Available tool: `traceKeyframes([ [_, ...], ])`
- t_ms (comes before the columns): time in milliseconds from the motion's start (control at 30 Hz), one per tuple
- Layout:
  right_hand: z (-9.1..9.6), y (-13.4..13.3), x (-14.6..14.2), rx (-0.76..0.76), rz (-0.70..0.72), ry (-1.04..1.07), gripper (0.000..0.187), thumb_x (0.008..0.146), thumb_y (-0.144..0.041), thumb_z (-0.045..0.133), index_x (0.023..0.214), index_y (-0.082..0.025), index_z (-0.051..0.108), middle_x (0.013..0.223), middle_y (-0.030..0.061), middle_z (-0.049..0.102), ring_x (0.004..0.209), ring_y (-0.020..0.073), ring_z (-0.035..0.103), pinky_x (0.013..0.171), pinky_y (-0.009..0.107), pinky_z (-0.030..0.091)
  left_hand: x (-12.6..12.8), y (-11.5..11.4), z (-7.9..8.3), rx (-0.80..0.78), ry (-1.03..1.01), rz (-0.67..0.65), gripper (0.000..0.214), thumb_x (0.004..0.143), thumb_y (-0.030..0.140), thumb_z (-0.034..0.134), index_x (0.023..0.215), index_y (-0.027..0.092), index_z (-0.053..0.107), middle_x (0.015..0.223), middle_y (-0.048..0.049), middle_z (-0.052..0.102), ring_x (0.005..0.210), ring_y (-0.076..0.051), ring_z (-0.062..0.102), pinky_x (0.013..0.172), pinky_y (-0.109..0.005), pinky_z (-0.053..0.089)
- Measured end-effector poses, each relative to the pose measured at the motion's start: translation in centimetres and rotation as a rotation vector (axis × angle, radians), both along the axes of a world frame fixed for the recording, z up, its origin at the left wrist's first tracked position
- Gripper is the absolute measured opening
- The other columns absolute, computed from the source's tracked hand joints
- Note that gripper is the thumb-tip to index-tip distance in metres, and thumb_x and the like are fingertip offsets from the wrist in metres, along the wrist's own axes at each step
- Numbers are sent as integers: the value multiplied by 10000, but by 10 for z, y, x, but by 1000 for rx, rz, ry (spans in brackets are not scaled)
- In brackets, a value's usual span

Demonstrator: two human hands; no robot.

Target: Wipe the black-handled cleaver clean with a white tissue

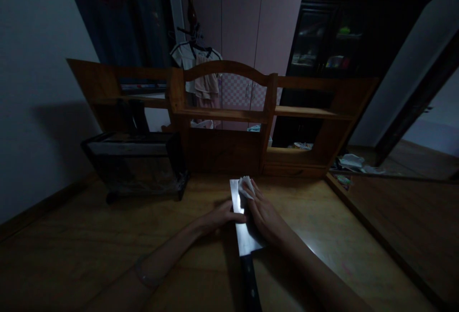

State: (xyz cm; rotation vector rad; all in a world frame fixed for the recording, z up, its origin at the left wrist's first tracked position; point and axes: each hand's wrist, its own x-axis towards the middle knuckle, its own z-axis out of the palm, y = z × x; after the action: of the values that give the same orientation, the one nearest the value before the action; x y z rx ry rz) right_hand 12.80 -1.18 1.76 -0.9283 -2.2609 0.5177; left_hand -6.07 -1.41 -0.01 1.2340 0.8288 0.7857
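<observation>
A cleaver with a wide shiny blade and a dark riveted handle is held over the wooden desk, its handle pointing toward me. My left hand grips the blade from the left edge, the thumb lying across the upper face and the other fingers hidden beneath. In my right hand is a crumpled white tissue, pressed on the blade near its far end. A dark knife block stands to the left on the desk, with black handles sticking up from it.
Behind the desk surface rises a wooden shelf unit with open compartments. A white wall borders the left side. Farther back are a pink wardrobe, hanging clothes and a black cabinet. Papers lie beyond the right edge.
</observation>
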Motion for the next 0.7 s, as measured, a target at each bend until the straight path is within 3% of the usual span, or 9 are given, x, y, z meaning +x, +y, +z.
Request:
traceKeyframes([
  [200, -10, 11, 5, 30, -109, 24, 486, 1037, -352, 227, 1506, -247, 303, 1585, 9, 228, 1475, 207, 119, 1207, 464, 210, 1, -5, 9, -3, 77, -104, 387, 678, 291, 779, 1010, 131, 661, 933, -38, 684, 876, -194, 609, 796, -286, 444],
  [333, -6, 12, 9, 102, -157, 41, 479, 1038, -318, 224, 1504, -243, 307, 1589, 24, 213, 1473, 212, 131, 1200, 468, 227, 2, -5, 7, 23, 80, -181, 379, 673, 293, 778, 997, 132, 667, 936, -39, 680, 841, -182, 600, 783, -280, 436],
  [567, 10, -10, -2, 158, 58, -100, 490, 1033, -286, 265, 1522, -274, 242, 1606, 4, 149, 1481, 209, 103, 1202, 477, 215, 3, -2, 2, 139, 150, -129, 335, 628, 228, 741, 945, 144, 668, 902, -7, 657, 906, -198, 569, 809, -279, 435],
  [700, 7, -11, -7, 151, 69, -154, 505, 1033, -293, 263, 1534, -273, 193, 1609, 1, 122, 1482, 199, 97, 1206, 467, 209, 3, 1, -1, 178, 185, -104, 394, 604, 202, 739, 986, 141, 663, 925, -12, 658, 935, -206, 557, 837, -289, 431],
])
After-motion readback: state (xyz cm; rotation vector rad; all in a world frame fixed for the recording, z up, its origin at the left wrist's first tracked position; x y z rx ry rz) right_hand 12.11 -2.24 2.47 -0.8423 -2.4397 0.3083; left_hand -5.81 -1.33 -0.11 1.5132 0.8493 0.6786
